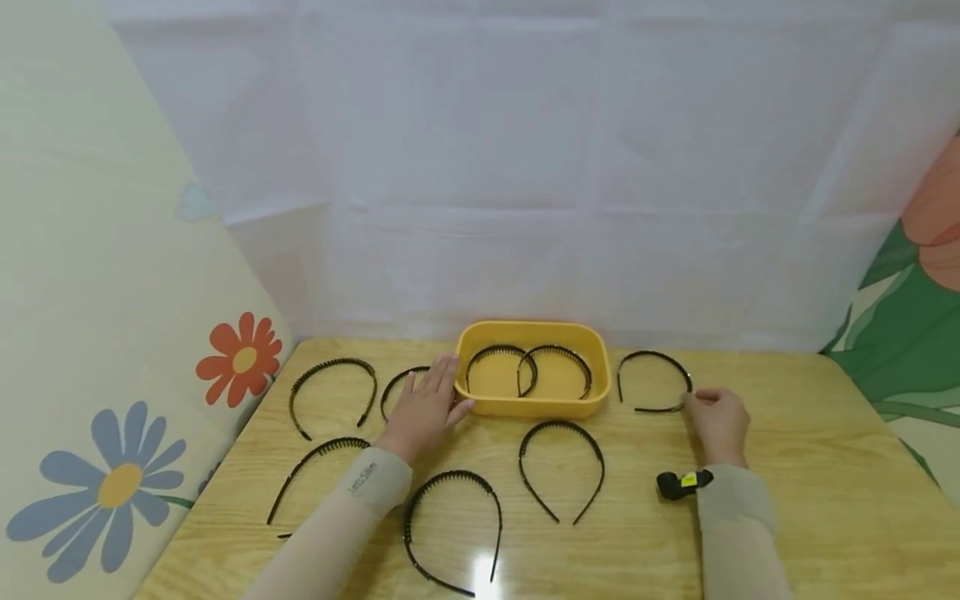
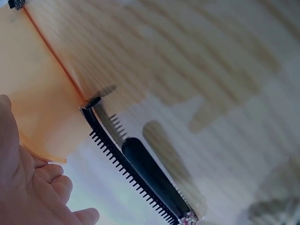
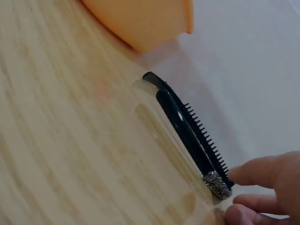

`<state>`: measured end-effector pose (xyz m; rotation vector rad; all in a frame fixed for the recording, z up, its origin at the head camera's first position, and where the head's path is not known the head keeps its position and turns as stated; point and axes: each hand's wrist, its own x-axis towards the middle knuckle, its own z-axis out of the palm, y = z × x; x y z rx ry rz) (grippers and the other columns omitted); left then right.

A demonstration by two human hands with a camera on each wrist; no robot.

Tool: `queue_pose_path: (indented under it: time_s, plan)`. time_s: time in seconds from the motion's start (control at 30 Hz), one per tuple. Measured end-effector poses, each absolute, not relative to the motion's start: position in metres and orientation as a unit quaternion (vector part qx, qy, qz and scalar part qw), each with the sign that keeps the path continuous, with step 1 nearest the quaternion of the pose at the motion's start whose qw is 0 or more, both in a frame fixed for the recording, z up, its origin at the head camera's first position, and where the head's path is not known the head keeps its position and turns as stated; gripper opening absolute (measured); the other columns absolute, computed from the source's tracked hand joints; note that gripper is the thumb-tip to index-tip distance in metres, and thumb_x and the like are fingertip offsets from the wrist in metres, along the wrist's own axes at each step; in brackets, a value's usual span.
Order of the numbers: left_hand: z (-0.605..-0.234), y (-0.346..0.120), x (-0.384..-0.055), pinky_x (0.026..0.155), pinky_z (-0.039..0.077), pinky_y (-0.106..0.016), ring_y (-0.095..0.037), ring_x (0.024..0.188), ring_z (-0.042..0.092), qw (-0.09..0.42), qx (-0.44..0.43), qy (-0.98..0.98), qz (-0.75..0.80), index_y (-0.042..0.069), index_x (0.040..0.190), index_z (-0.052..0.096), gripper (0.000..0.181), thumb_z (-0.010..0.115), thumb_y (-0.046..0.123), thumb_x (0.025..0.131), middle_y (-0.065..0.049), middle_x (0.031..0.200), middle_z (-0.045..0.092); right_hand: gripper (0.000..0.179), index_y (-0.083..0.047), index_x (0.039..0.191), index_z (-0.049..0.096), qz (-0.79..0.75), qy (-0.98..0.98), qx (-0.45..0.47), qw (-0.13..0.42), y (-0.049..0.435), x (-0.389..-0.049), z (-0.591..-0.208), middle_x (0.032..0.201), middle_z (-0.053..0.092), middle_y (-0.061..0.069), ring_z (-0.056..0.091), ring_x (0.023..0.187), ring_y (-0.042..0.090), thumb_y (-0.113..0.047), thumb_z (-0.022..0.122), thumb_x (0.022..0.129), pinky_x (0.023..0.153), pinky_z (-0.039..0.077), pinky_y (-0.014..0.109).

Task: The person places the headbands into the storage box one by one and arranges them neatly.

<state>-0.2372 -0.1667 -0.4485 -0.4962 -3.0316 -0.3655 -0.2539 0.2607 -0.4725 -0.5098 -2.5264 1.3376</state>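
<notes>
A yellow plastic box [image 1: 525, 407] stands at the back of the table, with two black toothed headbands [image 1: 558, 349] overlapping inside. My left hand [image 1: 424, 417] rests against the box's left side, fingers extended. Partly hidden behind that hand lies another black headband [image 1: 384, 400]; the left wrist view shows its comb teeth and some glittery stones [image 2: 188, 218]. Right of the box, my right hand [image 1: 720, 421] pinches the right side of a black headband [image 1: 654, 353] lying on the table. In the right wrist view, finger and thumb meet around its sparkly decoration [image 3: 218, 185].
More black headbands lie on the wooden table [image 1: 810, 500]: one at the back left [image 1: 333, 362], one partly under the left forearm [image 1: 300, 471], and two in front [image 1: 453, 475] [image 1: 561, 423]. A white sheet [image 1: 465, 167] hangs directly behind the box.
</notes>
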Motion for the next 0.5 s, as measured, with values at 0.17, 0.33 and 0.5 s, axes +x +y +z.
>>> queue_pose_path:
  time_s: [0.17,0.33,0.5]
  plan:
    - [-0.4502,-0.1669,-0.2372,0.122,0.01,-0.063,-0.033,0.154,0.015,0.028,-0.164,-0.978,-0.125,0.001,0.162,0.007,0.08,0.042,0.049,0.108,-0.018,0.168,0.014,0.043,0.013,0.118,0.065,0.442,-0.873,-0.17,0.112,0.258,-0.2543,-0.4722,0.11,0.07,0.031,0.066,0.099,0.044,-0.02,0.07,0.092,0.08,0.055,0.044]
    - [-0.4521,-0.1686,-0.2369,0.122,0.01,-0.063,-0.032,0.155,0.014,0.028,-0.161,-0.979,-0.124,0.001,0.162,0.006,0.08,0.042,0.049,0.108,-0.018,0.168,0.013,0.042,0.015,0.118,0.064,0.43,-0.882,-0.16,0.107,0.2547,-0.2554,-0.4721,0.11,0.069,0.032,0.065,0.1,0.045,-0.017,0.069,0.091,0.085,0.055,0.051]
    - [-0.4514,-0.1684,-0.237,0.122,0.009,-0.063,-0.033,0.155,0.014,0.028,-0.163,-0.978,-0.131,0.001,0.162,0.006,0.081,0.042,0.049,0.108,-0.018,0.168,0.012,0.039,0.017,0.115,0.065,0.42,-0.885,-0.164,0.117,0.2529,-0.2545,-0.4711,0.107,0.068,0.033,0.064,0.098,0.046,-0.013,0.066,0.091,0.084,0.054,0.053]
